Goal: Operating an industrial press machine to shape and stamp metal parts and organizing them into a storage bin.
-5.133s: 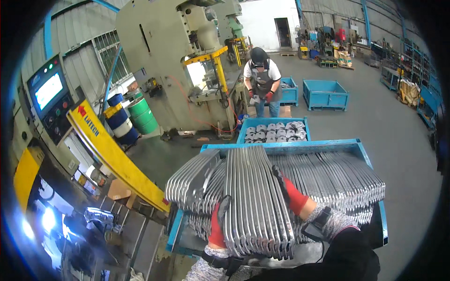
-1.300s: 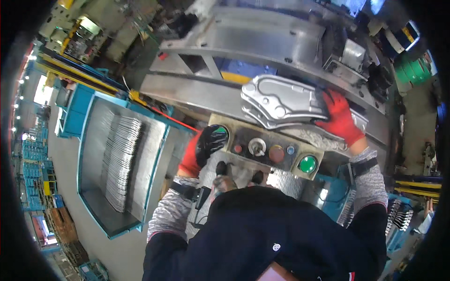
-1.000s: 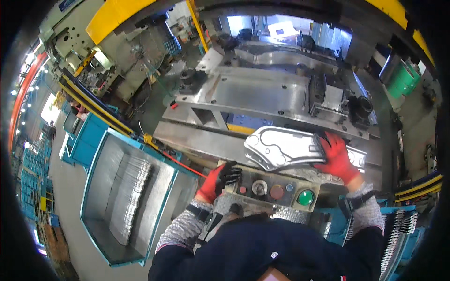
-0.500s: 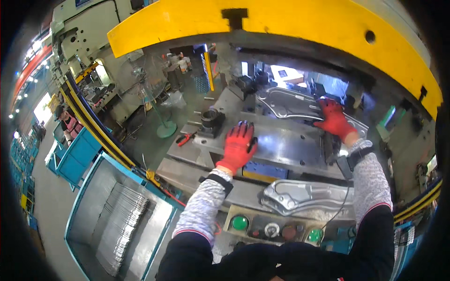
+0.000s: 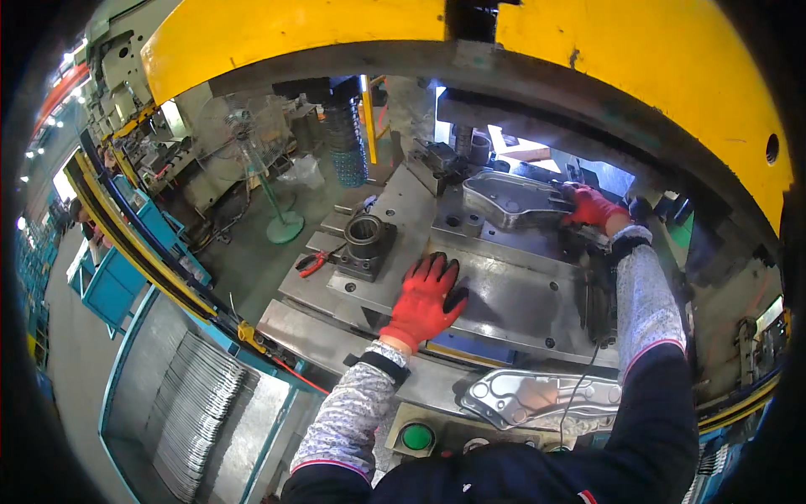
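Observation:
My left hand [image 5: 426,300], in a red glove with dark fingertips, lies palm down on the flat steel die plate [image 5: 512,290], fingers spread and holding nothing. Farther off to the right, my right hand [image 5: 593,207] in a matching glove is closed at the right end of a grey stamped metal panel [image 5: 508,199]. That panel rests on the die block under the press; its right end is partly hidden by the glove. A second stamped metal panel [image 5: 537,397] lies on the near ledge, between my arms, with a thin cable across it.
Overhead curves the yellow press beam [image 5: 319,34]. Left of the plate stand a round steel guide bushing [image 5: 364,239] and red-handled pliers [image 5: 312,263]. A blue-edged bin [image 5: 122,370] holds several stacked panels. A green button [image 5: 416,436] sits near my body.
My right hand and the far panel have moved farther in, the panel now lying on the die block. My left hand stays spread on the plate. The view has shifted forward.

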A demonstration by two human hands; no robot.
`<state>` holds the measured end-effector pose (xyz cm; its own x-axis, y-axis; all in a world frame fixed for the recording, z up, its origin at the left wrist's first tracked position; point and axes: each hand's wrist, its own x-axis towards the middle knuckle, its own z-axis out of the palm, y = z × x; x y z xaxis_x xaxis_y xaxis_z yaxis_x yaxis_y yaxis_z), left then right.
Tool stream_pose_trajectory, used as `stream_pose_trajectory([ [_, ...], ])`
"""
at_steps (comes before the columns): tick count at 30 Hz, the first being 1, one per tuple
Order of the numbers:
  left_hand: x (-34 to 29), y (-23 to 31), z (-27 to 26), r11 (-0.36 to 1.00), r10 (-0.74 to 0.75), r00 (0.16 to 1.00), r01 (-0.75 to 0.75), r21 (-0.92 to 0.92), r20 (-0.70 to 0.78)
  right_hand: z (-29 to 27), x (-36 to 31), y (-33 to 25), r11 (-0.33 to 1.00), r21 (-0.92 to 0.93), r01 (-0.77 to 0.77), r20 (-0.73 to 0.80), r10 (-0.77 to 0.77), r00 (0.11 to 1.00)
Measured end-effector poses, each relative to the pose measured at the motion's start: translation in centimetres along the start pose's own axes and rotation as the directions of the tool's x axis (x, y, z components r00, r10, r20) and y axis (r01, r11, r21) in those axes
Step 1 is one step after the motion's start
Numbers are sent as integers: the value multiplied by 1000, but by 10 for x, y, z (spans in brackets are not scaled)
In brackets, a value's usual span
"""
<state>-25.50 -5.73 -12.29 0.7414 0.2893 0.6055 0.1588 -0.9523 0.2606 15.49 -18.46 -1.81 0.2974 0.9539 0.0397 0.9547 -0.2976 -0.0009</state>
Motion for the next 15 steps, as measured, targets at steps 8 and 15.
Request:
stream_pose_trajectory([
  [8, -4, -6, -7, 999, -39, 999, 39, -3, 38, 33, 57, -67, 961, -32, -276, 13, 277, 961],
  [15, -2, -4, -3, 999, -39, 997, 40, -17, 66, 20, 43, -65, 981, -8, -193, -33, 193, 981],
])
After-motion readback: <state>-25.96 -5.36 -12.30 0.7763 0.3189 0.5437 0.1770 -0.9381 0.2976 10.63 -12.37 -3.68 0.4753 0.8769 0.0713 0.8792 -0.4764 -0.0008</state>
